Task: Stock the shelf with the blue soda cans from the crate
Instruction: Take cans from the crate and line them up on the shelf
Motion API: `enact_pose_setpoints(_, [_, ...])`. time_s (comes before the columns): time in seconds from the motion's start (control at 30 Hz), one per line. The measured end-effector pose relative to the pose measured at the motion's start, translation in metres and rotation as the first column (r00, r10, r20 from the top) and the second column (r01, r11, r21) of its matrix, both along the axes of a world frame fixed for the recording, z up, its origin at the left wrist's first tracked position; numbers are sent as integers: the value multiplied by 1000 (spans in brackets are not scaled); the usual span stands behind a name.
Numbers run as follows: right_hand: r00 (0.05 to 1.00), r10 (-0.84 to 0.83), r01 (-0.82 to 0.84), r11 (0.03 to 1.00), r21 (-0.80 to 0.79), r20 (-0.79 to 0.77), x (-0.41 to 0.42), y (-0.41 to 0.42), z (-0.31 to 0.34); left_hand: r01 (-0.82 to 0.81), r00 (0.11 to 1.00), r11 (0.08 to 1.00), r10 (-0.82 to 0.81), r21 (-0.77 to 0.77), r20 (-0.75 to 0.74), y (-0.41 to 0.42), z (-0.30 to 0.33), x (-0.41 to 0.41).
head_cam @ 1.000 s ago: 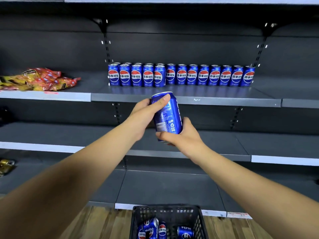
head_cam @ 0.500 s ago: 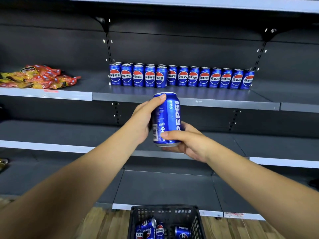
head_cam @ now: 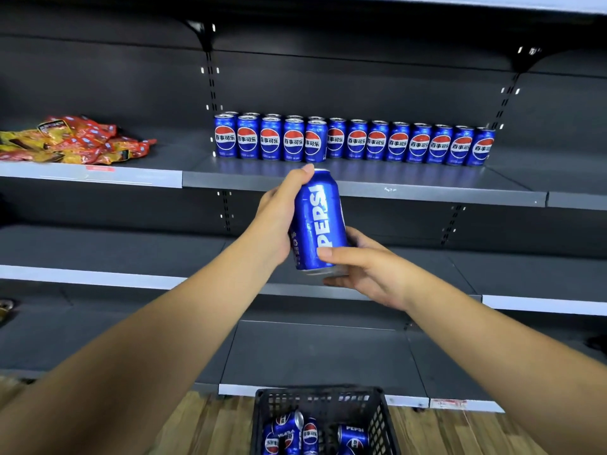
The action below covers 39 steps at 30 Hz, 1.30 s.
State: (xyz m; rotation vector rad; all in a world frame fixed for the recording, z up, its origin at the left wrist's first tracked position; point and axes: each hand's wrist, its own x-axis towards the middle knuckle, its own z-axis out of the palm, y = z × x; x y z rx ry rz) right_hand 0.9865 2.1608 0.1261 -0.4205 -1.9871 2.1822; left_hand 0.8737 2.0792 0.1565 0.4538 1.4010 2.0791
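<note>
1. Blue soda can point(head_cam: 318, 221), centre of frame: upright, slightly tilted, held in front of the shelf point(head_cam: 361, 187).
2. Left hand point(head_cam: 279, 218): grip curled round the can's left side.
3. Right hand point(head_cam: 368, 267): grip closed on the can's base.
4. Row of cans point(head_cam: 354, 141), upper centre, on the shelf.
5. Crate point(head_cam: 323, 400), bottom centre, holding more cans.

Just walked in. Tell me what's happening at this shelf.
A person is stocking Pepsi cans. Both hands hold one blue Pepsi can in front of the shelf: the left hand grips its side, the right hand pinches its bottom. A row of cans already stands on that shelf. More cans lie in the black crate below.
</note>
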Motion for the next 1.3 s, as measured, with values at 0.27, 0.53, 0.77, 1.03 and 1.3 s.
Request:
enact_pose_setpoints(0.27, [989, -148, 149, 988, 48, -24, -26, -22, -4, 64, 994, 997, -60, 32, -91, -4, -2, -19])
enact_pose_setpoints(0.53, [992, -122, 124, 987, 101, -26, -49, -9, -4, -83, 983, 994, 94, 78, -157, 6, -7, -38])
enact_pose_setpoints(0.77, [992, 117, -114, 991, 66, -40, -65, 42, 18, 146, 988, 983, -141, 110, -56, 37, 1, -69])
enact_pose_setpoints(1.03, [996, -87, 93, 962, 255, -35, -97, 79, 22, 79, 995, 991, -72, 111, -65, 83, 1, -102])
enact_pose_setpoints(1.3, [952, -305, 275, 814, 511, -25, -149, 115, 23, -207, 965, 966, 175, -154, -195, 125, -17, -152])
